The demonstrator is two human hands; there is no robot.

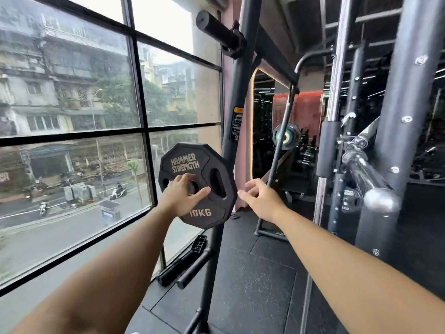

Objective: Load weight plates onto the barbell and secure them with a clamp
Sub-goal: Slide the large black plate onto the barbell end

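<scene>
A black 10 kg Hammer Strength weight plate [198,169] hangs beside a black upright post, in front of the window. My left hand [185,195] lies on the plate's face, fingers over its centre hole and thumb across it. My right hand [258,197] hovers just right of the plate's edge, fingers loosely curled, holding nothing. A black sleeve [218,32] sticks out from the post high up, with a clamp [232,48] at its base. At the right, a chrome bar end [375,196] points toward me.
A large window [72,131] fills the left side. Black rack uprights [395,131] stand at the right. Two black tubes [185,263] lie on the rubber floor by the window base. A mirror [262,131] stands behind the post.
</scene>
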